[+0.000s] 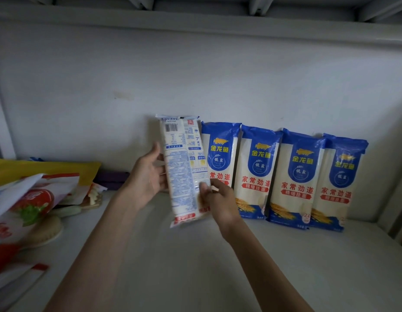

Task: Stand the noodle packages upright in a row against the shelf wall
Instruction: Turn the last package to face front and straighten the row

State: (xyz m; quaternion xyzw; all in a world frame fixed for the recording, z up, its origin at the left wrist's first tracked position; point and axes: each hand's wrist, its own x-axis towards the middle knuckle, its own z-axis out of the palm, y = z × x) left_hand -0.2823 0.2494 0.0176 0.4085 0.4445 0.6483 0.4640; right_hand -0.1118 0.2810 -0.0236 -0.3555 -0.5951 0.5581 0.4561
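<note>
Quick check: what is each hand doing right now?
Left hand: open, straight fingers against the white noodle package.
Right hand: pinches the same package near its bottom.

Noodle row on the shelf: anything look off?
Yes. The leftmost package, pinched by the right hand with the left hand against its edge, shows its barcode back, while the four blue packages beside it face front. It also sits askew, overlapping its neighbour.
</note>
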